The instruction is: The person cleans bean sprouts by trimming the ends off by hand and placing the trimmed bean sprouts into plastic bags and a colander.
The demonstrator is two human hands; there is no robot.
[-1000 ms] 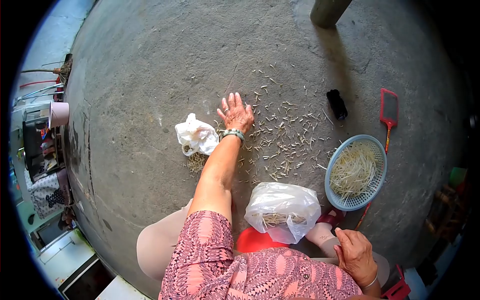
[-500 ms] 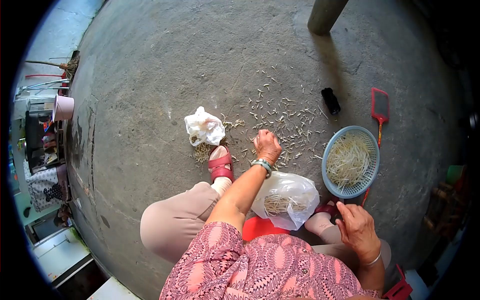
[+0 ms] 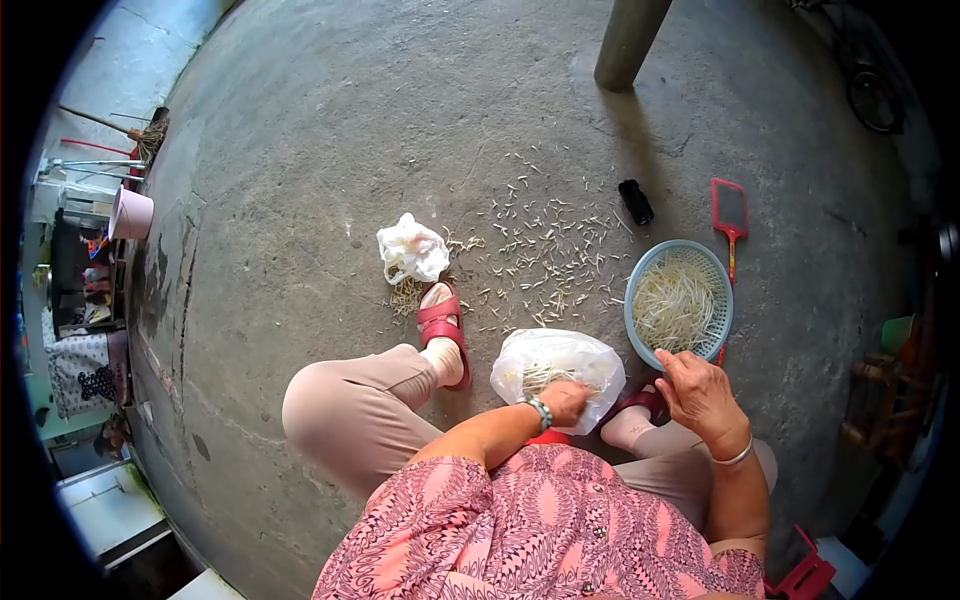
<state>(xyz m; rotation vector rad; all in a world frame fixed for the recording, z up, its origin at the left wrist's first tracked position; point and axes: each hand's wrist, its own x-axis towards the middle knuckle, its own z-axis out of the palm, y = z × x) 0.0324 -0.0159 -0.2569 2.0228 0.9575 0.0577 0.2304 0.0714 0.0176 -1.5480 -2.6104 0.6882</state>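
Note:
My left hand point(image 3: 566, 403), with a beaded bracelet, is at the near side of a white plastic bag point(image 3: 600, 362) holding bean sprouts point(image 3: 545, 376). Its fingers curl down among the sprouts; what they grip is too blurred to tell. Just below a blue-grey basket point(image 3: 633, 322) is my right hand point(image 3: 697, 390), palm side partly showing, thumb and forefinger pressed together. Anything between those fingertips is too small to make out. Long pale sprouts point(image 3: 676, 300) fill much of the basket. Many short root bits point(image 3: 555, 250) lie scattered over the floor beyond the bag.
A crumpled white bag point(image 3: 412, 250) lies beyond my red sandal point(image 3: 440, 322). Right of the scattered bits are a black object point(image 3: 635, 202) and a red swatter point(image 3: 731, 208). A grey post point(image 3: 632, 45) stands farther off. A pink bucket point(image 3: 131, 213) is at the left.
My left hand has come back from the scattered bits on the floor to the sprouts in the plastic bag. My right hand has risen toward the basket, its thumb and forefinger now together.

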